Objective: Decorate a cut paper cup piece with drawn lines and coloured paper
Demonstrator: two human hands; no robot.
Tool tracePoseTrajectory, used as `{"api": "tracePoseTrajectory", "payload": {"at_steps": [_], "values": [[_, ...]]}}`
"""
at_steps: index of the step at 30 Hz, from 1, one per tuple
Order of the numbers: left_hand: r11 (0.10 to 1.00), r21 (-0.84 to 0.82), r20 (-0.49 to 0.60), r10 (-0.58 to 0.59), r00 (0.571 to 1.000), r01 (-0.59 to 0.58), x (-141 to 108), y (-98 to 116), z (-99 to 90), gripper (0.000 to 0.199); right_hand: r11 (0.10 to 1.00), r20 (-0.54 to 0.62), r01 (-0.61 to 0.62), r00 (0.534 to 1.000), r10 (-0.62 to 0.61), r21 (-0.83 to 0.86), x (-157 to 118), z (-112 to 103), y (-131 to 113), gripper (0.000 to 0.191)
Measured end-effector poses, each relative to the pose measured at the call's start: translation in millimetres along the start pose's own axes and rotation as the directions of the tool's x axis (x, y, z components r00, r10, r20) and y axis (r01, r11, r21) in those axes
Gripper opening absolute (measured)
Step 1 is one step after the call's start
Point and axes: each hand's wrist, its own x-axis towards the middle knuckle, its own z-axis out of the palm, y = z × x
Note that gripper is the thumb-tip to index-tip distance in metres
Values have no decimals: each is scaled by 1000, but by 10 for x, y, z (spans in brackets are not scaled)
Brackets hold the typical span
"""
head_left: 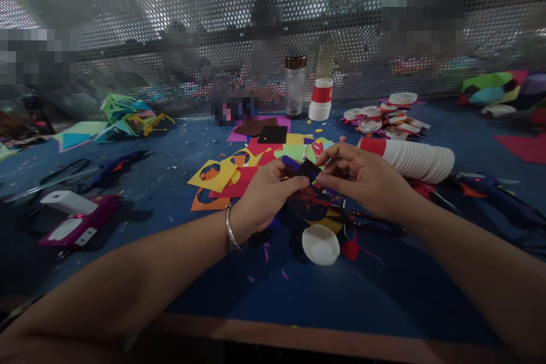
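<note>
A small black piece of paper point(307, 169) is pinched between the fingertips of my left hand point(273, 190), which wears a silver bangle. My right hand point(356, 176) meets it from the other side, thumb and forefinger closed at the paper's right edge. Below my hands a white paper cup point(321, 244) shows its round opening. Red scraps point(352, 247) and dark-handled scissors point(371, 220) lie beside it. Sheets of yellow paper with cut-out holes point(222, 177) and red paper point(245, 182) are just left of and behind my left hand.
A row of stacked paper cups point(420, 157) lies behind my right wrist. Upright cups point(319, 105) and a glass bottle point(294, 88) stand at the back by a perforated screen. Glue guns point(117, 168) lie at both sides; a purple power strip point(83, 227) is at left on the blue table point(239, 290).
</note>
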Motion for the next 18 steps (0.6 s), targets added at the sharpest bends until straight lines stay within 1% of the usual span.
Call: {"api": "tracePoseTrajectory", "payload": {"at_steps": [8, 18], "values": [[1000, 18, 19, -22, 1000, 22, -8, 10, -1, 15, 999, 40, -38, 998, 38, 9, -11, -2, 19, 24], [999, 31, 61, -17, 998, 15, -12, 6, 1, 18, 997, 65, -82, 995, 81, 7, -2, -2, 8, 31]]}}
